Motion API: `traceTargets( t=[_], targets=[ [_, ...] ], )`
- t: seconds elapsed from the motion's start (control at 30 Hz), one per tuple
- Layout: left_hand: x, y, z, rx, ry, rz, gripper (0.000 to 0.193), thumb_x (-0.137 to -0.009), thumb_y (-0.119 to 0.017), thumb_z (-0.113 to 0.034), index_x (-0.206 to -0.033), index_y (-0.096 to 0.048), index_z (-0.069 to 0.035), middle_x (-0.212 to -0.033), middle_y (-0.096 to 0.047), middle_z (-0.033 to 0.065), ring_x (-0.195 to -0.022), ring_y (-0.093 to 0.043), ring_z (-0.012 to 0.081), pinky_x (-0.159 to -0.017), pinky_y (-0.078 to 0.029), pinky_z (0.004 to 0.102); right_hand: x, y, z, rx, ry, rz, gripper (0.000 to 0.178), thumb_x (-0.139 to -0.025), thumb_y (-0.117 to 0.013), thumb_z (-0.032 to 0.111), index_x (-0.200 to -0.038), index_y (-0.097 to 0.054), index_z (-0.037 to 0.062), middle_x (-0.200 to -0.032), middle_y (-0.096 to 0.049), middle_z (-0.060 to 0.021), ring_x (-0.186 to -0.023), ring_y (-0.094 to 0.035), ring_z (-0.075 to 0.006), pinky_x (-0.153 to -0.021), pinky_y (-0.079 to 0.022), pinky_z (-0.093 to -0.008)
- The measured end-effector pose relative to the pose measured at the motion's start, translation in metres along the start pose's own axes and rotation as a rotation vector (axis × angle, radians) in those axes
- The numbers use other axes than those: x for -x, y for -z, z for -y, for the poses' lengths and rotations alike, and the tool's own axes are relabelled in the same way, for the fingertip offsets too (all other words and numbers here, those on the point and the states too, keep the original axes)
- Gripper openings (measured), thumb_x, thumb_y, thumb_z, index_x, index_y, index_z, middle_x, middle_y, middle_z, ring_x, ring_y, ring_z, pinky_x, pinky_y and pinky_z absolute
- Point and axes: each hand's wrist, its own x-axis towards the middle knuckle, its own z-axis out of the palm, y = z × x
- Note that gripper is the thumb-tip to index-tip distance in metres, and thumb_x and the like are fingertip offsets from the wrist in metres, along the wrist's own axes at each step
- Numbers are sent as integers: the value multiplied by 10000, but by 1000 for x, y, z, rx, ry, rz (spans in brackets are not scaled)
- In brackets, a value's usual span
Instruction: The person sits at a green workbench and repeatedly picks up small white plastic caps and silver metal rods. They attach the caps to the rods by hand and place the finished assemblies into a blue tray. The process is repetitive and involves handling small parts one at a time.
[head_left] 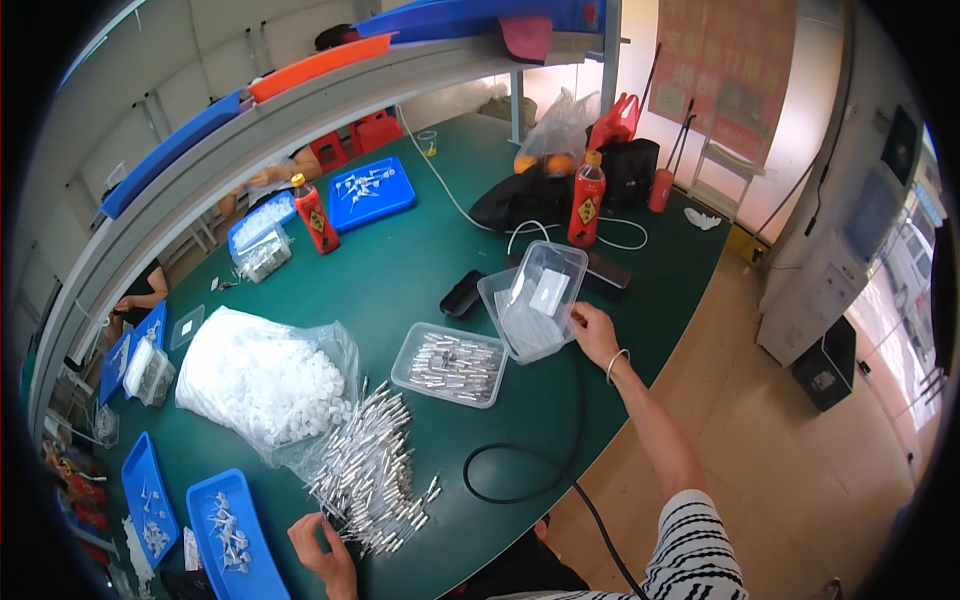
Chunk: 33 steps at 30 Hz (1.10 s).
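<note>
My right hand grips the right rim of a clear plastic container with its fingers and thumb. That container is tilted, with a white rectangular piece inside, and overlaps other clear plastic. My left hand is at the near table edge, fingers loosely bent and apart, beside a heap of small silver metal cylinders; I see nothing held in it. A second clear container, filled with similar silver cylinders, stands between the heap and the tilted container. A large clear bag of small white plastic parts lies left of the heap.
Blue trays with white parts stand at left and far back. Two red drink bottles stand upright. A black case lies behind the containers. A black cable loops near the front edge. A shelf overhangs; people sit opposite.
</note>
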Motion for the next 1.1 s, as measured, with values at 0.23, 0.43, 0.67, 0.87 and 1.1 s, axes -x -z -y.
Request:
traceTargets(
  t=[0.23, 0.43, 0.67, 0.87, 1.1],
  targets=[
    [-7, 9, -22, -55, 24, 30, 177, -831, -634, 3, -1008, -648, -1, -990, -632, 167, -918, -594, 325, -851, -465, 402, 2, 2, 10, 29, 48, -18, 148, -816, -624, 85, -942, -653, 11, -861, -647, -131, -772, -644, -294, -695, -504, -361],
    [-1, 5, -19, -116, -22, 44, 177, -830, -630, 5, -1005, -651, 6, -975, -632, 178, -909, -592, 338, -841, -467, 402, 5, 7, 10, 1, 22, -1, 132, -826, -618, 104, -924, -668, 32, -892, -643, -120, -794, -635, -289, -717, -499, -361],
    [0, 6, -25, -180, -77, 75, 175, -832, -634, -13, -1004, -655, 12, -976, -637, 185, -889, -592, 348, -839, -459, 417, 4, 61, 31, -235, -23, 46, 158, -848, -558, 28, -961, -666, 5, -908, -680, -107, -780, -669, -211, -705, -527, -306],
    [-10, 1, -33, -241, -103, 123, 178, -851, -641, -53, -1006, -644, 33, -988, -630, 191, -909, -582, 350, -849, -451, 418, -90, 139, -15, -79, 25, -269, 174, -875, -535, 51, -1006, -646, 18, -828, -695, -95, -793, -678, -194, -683, -518, -299],
    [-26, -7, -46, -359, -49, 145, 221, -868, -621, -66, -1035, -617, 80, -961, -627, 228, -863, -586, 377, -825, -474, 433, -248, 168, -87, 305, 50, -337, 374, -853, -464, 14, -1215, -553, 35, -1053, -664, -180, -1010, -613, -375, -896, -473, -400]
  ],
)
